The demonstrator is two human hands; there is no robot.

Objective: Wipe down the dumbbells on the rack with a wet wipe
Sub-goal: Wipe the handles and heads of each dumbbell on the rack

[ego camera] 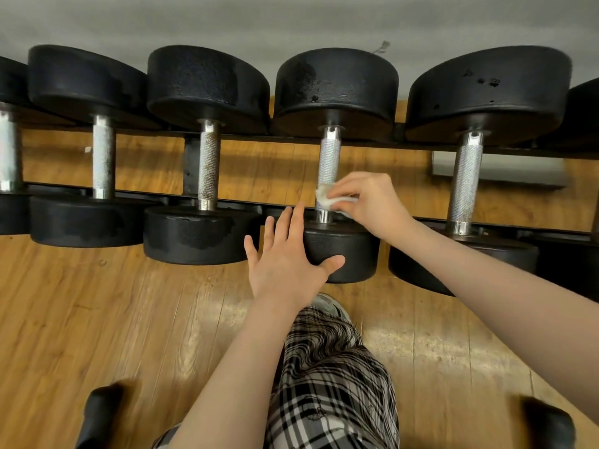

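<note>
the right hand (363,202) is pinching the wet wipe (327,197) against the lower end of the knurled handle (329,163) of the dumbbell (337,92) sitting on the rack (191,166); the left hand (288,254), fingers straight, is bracing its near head (343,251); wrapping the wipe round and twisting along the knurling would likely be cleaning best; no readable writing is showing anywhere.

No readable text, labels or numbers — nothing legible anywhere.

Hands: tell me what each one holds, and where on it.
The right hand pinches a bunched wet wipe against the lower part of a dumbbell handle. The left hand holds nothing; it lies flat on that dumbbell's near head.
</note>
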